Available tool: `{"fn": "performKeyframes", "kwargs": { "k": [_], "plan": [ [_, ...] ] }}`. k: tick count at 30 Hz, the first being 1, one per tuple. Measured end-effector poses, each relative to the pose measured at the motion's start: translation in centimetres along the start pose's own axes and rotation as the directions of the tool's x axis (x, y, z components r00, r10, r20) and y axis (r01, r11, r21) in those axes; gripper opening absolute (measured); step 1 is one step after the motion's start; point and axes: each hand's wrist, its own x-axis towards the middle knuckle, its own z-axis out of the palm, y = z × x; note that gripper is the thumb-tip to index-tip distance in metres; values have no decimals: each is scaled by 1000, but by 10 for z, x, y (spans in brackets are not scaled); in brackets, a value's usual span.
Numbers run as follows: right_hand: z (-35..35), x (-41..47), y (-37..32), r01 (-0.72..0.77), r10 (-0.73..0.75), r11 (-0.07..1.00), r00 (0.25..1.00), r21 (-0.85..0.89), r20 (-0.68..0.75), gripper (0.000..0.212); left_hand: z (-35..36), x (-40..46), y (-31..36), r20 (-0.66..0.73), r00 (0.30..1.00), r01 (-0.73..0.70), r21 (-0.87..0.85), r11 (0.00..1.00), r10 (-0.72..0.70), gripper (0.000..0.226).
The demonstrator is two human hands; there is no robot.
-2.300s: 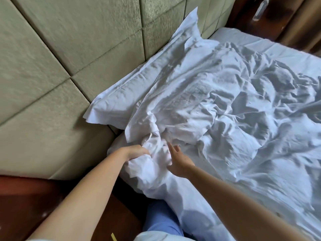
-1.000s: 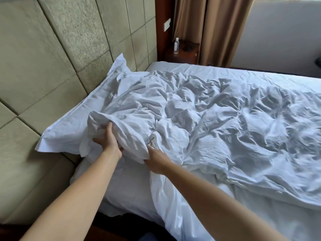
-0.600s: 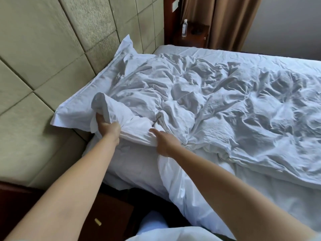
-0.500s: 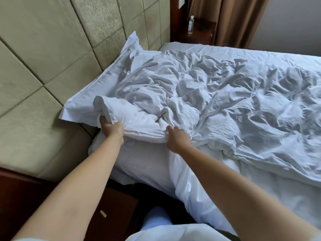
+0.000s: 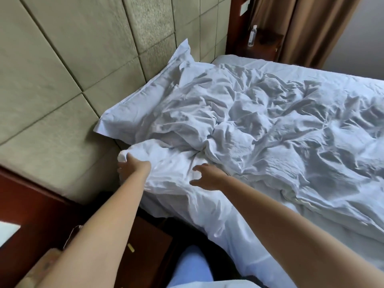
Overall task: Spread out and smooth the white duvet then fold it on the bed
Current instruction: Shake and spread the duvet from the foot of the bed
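Note:
The crumpled white duvet (image 5: 270, 129) covers most of the bed (image 5: 249, 61), its near-left corner pulled flat toward the bed's edge. My left hand (image 5: 131, 167) grips that bunched corner next to the headboard. A little to the right, my right hand (image 5: 205, 175) hovers just over the duvet's near edge with fingers and thumb spread, holding nothing. A white pillow (image 5: 143, 100) lies under the duvet's top edge, against the headboard.
A padded beige headboard wall (image 5: 72, 69) runs along the left. A dark wooden nightstand (image 5: 41, 204) stands at the lower left below my arm. A far nightstand with a water bottle (image 5: 252, 36) and a brown curtain (image 5: 307, 28) lie beyond the bed.
The duvet corner has come down from a raised bundle and now lies flatter at the bed's near-left corner. My right hand has let go of the fabric and opened; my left still holds the corner.

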Motion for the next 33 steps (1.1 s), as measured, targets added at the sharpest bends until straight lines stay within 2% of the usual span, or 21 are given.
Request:
{"fn": "performKeyframes", "kwargs": {
  "k": [2, 5, 8, 12, 14, 15, 16, 17, 18, 20, 22, 23, 25, 27, 29, 31, 33],
  "plan": [
    [-6, 17, 3, -6, 6, 1000, 1000, -11, -29, 67, 10, 11, 8, 59, 996, -63, -16, 998, 64, 55],
    [-17, 46, 6, -15, 15, 1000, 1000, 5, -17, 71, 32, 21, 27, 203, 973, -71, -171, 983, 106, 28],
    [-20, 85, 9, -30, 30, 998, 999, 62, -11, 73, 55, 41, 52, 330, 941, 2, -239, 971, 79, 35],
    [-25, 134, 12, -93, 88, 983, 995, 159, 35, 73, 88, 71, 93, 512, 857, 122, -295, 948, 49, 40],
    [-26, 158, 14, -184, 173, 928, 983, 325, 62, 68, 104, 85, 116, 598, 802, 223, -306, 925, 4, 60],
    [-24, 168, 16, -261, 245, 841, 965, 474, 97, 61, 114, 92, 126, 631, 776, 274, -316, 908, -15, 74],
    [-22, 177, 20, -346, 319, 696, 934, 629, 161, 49, 124, 97, 137, 667, 744, 334, -325, 885, -37, 84],
    [-22, 181, 23, -439, 384, 502, 885, 745, 263, 39, 137, 101, 147, 701, 712, 403, -348, 846, -52, 84],
    [-21, 182, 29, -518, 428, 273, 820, 811, 380, 39, 147, 103, 157, 728, 683, 457, -366, 811, -56, 75],
    [-17, 180, 44, -559, 452, -166, 689, 812, 566, 60, 166, 99, 177, 747, 661, 486, -362, 795, -64, 47],
    [-13, 178, 62, -473, 425, -470, 618, 745, 661, 88, 180, 93, 195, 738, 674, 452, -363, 815, -45, 30],
    [-13, 179, 71, -401, 423, -571, 604, 716, 675, 96, 183, 89, 207, 736, 676, 434, -375, 819, -21, 23],
    [-21, 187, 87, -241, 441, -694, 603, 679, 665, 99, 186, 84, 231, 760, 649, 408, -382, 829, 32, 14],
    [-33, 199, 102, -51, 433, -813, 613, 580, 661, 91, 184, 79, 252, 765, 637, 387, -421, 820, 92, 34],
    [-55, 206, 112, 85, 448, -831, 687, 549, 572, 75, 179, 70, 273, 750, 639, 351, -484, 801, 173, 39],
    [-62, 216, 131, 199, 494, -838, 671, 508, 553, 70, 168, 67, 290, 732, 641, 374, -562, 737, 232, 44],
    [-57, 223, 155, 245, 556, -813, 596, 528, 579, 66, 155, 75, 304, 725, 630, 422, -621, 661, 279, 41]
  ]
}}
